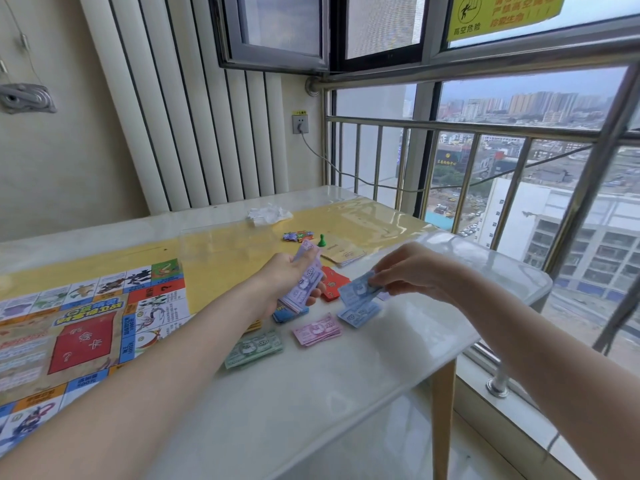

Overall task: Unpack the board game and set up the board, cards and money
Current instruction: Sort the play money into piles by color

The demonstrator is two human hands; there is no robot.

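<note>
The game board point(79, 327) lies unfolded on the left of the table. My left hand point(287, 271) grips a stack of play money point(304, 285), purple note on top. My right hand point(415, 271) pinches a blue note point(358, 289) just above a blue pile point(360, 313). On the table lie a pink pile point(318, 332), a green pile point(254, 348) and a darker blue pile point(289, 315) partly under my left hand. A red card deck point(334, 285) and a tan card deck point(343, 253) sit behind.
A green pawn point(321, 240) and small colourful pieces point(298, 235) stand further back, with crumpled white plastic point(268, 215) beyond. The table edge point(502, 327) runs along a metal railing point(450, 128) and window on the right. A wall radiator stands behind.
</note>
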